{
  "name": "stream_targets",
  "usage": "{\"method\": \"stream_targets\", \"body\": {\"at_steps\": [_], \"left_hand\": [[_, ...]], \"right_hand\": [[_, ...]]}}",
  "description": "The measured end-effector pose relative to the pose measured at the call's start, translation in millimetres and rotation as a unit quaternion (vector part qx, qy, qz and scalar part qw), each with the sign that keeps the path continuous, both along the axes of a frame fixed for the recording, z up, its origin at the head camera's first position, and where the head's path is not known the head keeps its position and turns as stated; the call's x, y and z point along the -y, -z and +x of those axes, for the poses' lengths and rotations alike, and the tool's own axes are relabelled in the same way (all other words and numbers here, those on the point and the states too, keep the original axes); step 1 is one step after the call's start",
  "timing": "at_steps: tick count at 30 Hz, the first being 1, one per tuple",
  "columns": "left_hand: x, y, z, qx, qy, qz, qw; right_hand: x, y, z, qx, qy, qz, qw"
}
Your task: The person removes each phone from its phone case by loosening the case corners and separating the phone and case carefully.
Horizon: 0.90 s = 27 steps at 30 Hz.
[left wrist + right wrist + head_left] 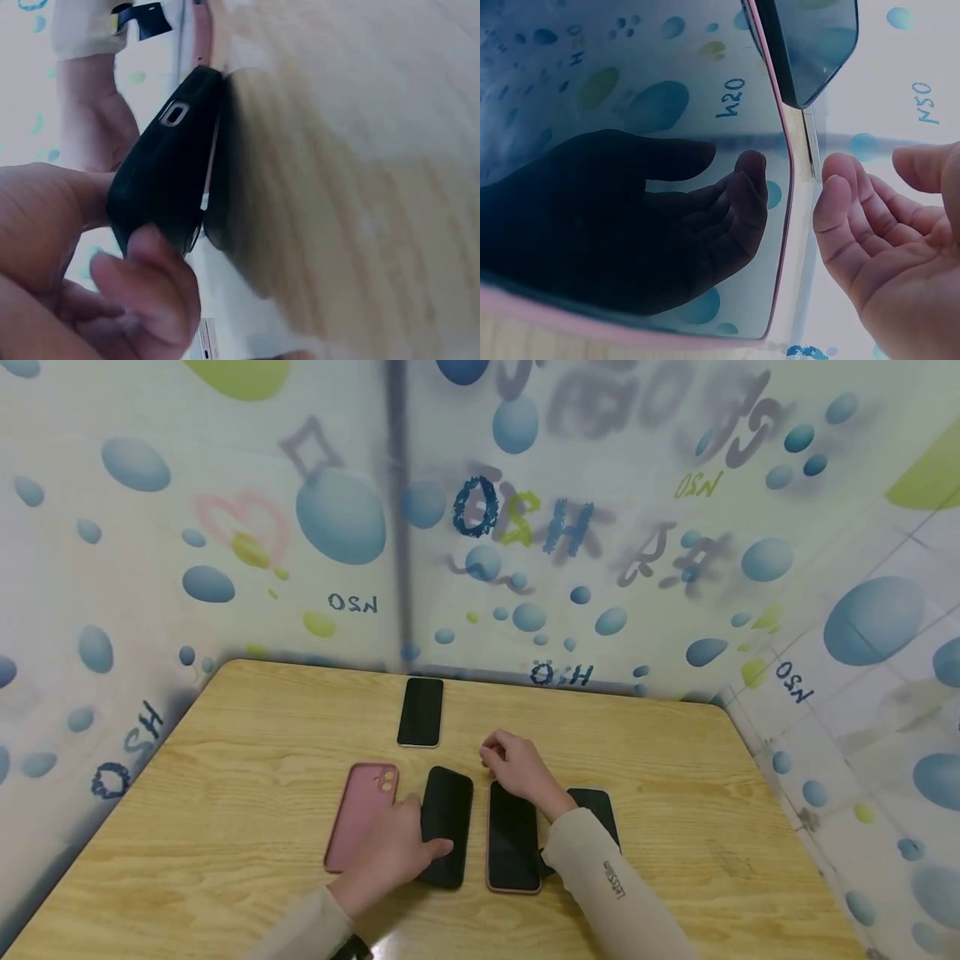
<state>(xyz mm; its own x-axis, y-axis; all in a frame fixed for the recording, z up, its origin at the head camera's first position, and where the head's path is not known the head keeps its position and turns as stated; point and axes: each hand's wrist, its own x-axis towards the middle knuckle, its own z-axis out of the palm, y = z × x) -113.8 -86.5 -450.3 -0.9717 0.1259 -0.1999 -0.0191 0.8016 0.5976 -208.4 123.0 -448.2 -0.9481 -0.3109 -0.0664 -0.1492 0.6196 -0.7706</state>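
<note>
- A wooden table (285,718), light yellow-brown, with visible grain.
- A pale wall covering (247,447), behind the table and at both its sides.
- On this covering, blue oval spots (341,518) and some green patches (243,372).
- Blue and green lettering (517,518), in several places.
- A faint pink heart outline (242,510), at the left.
- A dark vertical band (397,510), left of the middle.
</note>
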Motion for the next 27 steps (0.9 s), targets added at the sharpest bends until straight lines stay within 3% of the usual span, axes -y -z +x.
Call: {"method": "stream_targets", "body": {"at_steps": [8, 13, 19, 27], "left_hand": [[9, -4.3, -0.9, -0.006, 0.021, 0.095, 0.9952], [13, -8.7, -1.8, -0.017, 0.026, 0.098, 0.9947], [19, -13.0, -3.6, -0.005, 0.017, 0.104, 0.9944], [25, -16.4, -6.7, -0.052, 0.013, 0.120, 0.9913]], "right_hand": [[0, 1.8, 0.9, -0.005, -0.005, 0.007, 1.000], [1, 1.8, 2.3, -0.006, -0.009, 0.002, 1.000], [2, 2.0, 4.5, -0.014, -0.017, -0.007, 1.000], [7, 0.2, 7.0, 0.017, -0.022, -0.061, 0.998]]}}
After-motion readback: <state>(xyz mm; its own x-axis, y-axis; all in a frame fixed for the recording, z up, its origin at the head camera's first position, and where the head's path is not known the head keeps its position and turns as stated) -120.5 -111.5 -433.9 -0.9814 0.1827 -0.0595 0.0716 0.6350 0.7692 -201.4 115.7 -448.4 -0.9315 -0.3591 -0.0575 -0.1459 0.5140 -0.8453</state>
